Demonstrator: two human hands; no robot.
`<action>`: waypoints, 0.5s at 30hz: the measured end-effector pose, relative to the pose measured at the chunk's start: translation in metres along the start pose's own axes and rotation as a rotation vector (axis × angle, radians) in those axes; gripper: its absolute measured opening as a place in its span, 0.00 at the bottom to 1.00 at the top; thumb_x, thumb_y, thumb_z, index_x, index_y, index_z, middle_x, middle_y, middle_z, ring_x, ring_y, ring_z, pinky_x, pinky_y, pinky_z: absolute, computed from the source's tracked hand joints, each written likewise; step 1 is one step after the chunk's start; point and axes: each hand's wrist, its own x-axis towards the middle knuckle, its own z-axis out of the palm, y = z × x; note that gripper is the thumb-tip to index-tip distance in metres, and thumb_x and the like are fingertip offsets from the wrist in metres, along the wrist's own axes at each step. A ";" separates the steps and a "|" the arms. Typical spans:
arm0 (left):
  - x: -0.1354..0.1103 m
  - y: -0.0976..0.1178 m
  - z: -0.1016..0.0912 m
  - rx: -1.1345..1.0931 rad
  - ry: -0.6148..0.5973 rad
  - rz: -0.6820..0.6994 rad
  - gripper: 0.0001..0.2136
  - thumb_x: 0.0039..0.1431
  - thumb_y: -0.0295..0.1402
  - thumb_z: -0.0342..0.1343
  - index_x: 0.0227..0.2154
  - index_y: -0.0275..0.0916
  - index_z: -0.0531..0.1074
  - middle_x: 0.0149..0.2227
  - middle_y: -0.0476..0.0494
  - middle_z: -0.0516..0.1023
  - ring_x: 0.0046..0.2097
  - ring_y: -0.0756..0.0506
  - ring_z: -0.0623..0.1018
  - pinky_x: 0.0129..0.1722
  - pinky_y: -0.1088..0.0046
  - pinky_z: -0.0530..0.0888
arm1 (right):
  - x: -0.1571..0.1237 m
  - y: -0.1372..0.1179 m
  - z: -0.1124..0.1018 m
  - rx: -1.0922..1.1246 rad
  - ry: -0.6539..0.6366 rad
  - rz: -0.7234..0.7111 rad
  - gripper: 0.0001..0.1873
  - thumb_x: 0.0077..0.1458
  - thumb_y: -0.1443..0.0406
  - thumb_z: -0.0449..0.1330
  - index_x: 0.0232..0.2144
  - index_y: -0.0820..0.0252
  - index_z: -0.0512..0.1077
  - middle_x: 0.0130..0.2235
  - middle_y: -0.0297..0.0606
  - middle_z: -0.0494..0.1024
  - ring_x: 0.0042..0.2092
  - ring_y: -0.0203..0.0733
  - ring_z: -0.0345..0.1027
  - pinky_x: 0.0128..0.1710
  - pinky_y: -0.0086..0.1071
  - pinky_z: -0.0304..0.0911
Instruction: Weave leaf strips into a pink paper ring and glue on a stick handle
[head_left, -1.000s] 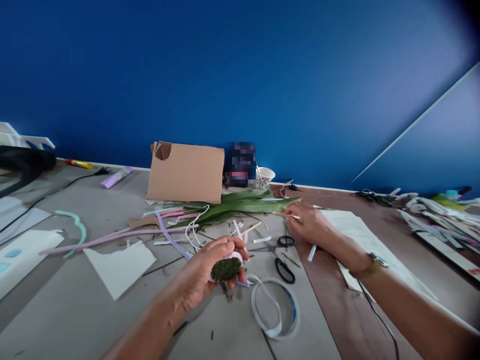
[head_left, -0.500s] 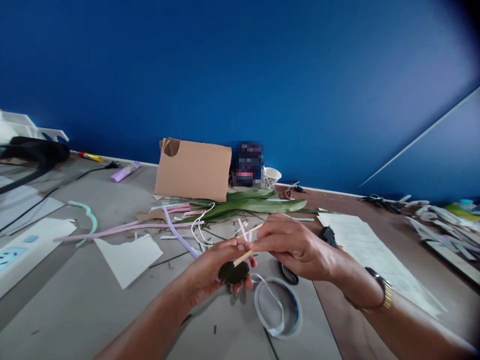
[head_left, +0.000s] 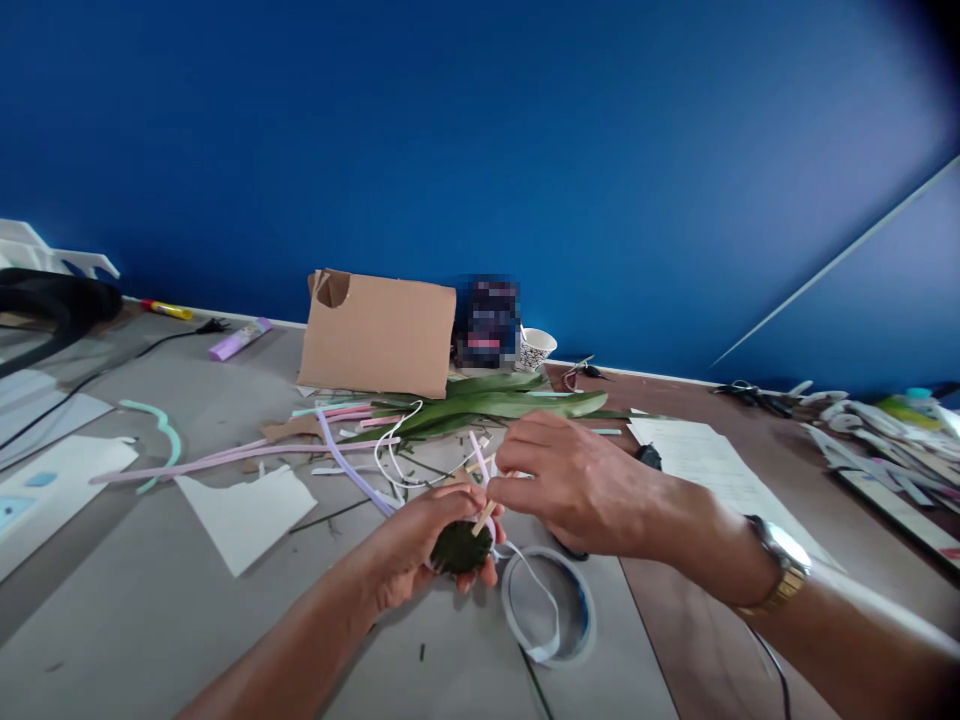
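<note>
My left hand is closed around a small round piece with a dark green face and a pale lilac edge. Between the fingers of my right hand is a thin wooden stick, its lower end at the green face. Whether the tip presses in or only touches, I cannot tell. Just right of the round piece lies a roll of white tape, with a loose strip curling across its ring. A pale pink strip stands up behind my fingers.
Long green leaves and pastel strips lie behind my hands, before a cardboard box. A paper cup stands at the wall. White paper scraps and a power strip are left; printed sheets are right.
My right hand has turned and risen slightly, so the stick now stands steeper against the green face. The round piece's face shows more. The whole view has shifted a little.
</note>
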 end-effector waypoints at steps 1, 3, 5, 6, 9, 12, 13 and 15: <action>0.000 0.000 0.000 -0.006 -0.004 -0.003 0.07 0.54 0.35 0.50 0.30 0.36 0.68 0.30 0.46 0.73 0.22 0.47 0.77 0.16 0.77 0.64 | 0.001 0.000 0.000 0.008 -0.009 0.001 0.12 0.53 0.77 0.52 0.32 0.61 0.72 0.29 0.38 0.71 0.33 0.41 0.58 0.33 0.35 0.51; 0.001 -0.001 -0.001 -0.023 -0.009 -0.013 0.08 0.53 0.36 0.51 0.31 0.36 0.69 0.30 0.45 0.74 0.22 0.47 0.77 0.16 0.77 0.64 | 0.001 0.001 0.001 0.016 -0.020 0.018 0.11 0.53 0.77 0.52 0.31 0.61 0.71 0.29 0.37 0.71 0.33 0.41 0.57 0.33 0.35 0.50; 0.001 -0.001 0.000 -0.045 -0.008 -0.021 0.10 0.54 0.37 0.52 0.32 0.35 0.70 0.29 0.44 0.75 0.22 0.47 0.77 0.16 0.77 0.64 | 0.002 0.000 0.001 0.013 -0.027 0.039 0.10 0.53 0.75 0.53 0.30 0.60 0.71 0.29 0.37 0.71 0.33 0.40 0.56 0.33 0.35 0.50; 0.001 0.000 0.000 -0.054 -0.007 -0.025 0.11 0.53 0.38 0.52 0.32 0.35 0.70 0.29 0.44 0.75 0.22 0.47 0.76 0.16 0.77 0.64 | 0.003 0.000 0.001 0.011 -0.031 0.048 0.09 0.54 0.75 0.53 0.29 0.60 0.71 0.29 0.37 0.71 0.33 0.40 0.56 0.33 0.35 0.49; 0.000 0.001 0.002 -0.066 -0.010 -0.040 0.12 0.53 0.39 0.53 0.30 0.33 0.71 0.27 0.43 0.76 0.21 0.48 0.75 0.17 0.76 0.64 | 0.005 -0.003 0.001 0.004 -0.034 0.057 0.08 0.57 0.72 0.53 0.29 0.60 0.71 0.29 0.36 0.71 0.33 0.40 0.57 0.34 0.35 0.49; 0.000 0.001 0.003 -0.065 -0.006 -0.045 0.13 0.54 0.39 0.53 0.29 0.32 0.72 0.27 0.42 0.76 0.20 0.48 0.75 0.17 0.77 0.65 | 0.007 -0.006 0.001 -0.005 -0.022 0.069 0.09 0.57 0.71 0.54 0.28 0.59 0.72 0.27 0.36 0.70 0.33 0.40 0.57 0.35 0.36 0.48; 0.000 0.000 0.002 -0.066 -0.004 -0.045 0.13 0.54 0.39 0.52 0.30 0.33 0.72 0.28 0.42 0.76 0.21 0.48 0.76 0.17 0.77 0.65 | 0.008 -0.006 0.001 -0.007 -0.020 0.072 0.10 0.58 0.71 0.54 0.27 0.59 0.72 0.27 0.35 0.70 0.32 0.40 0.57 0.36 0.37 0.48; 0.000 -0.001 0.002 -0.066 0.000 -0.040 0.13 0.55 0.39 0.52 0.31 0.33 0.72 0.29 0.41 0.76 0.21 0.47 0.76 0.17 0.77 0.65 | 0.009 -0.006 0.001 -0.012 -0.023 0.080 0.11 0.58 0.70 0.53 0.27 0.59 0.72 0.27 0.36 0.70 0.32 0.41 0.57 0.38 0.38 0.48</action>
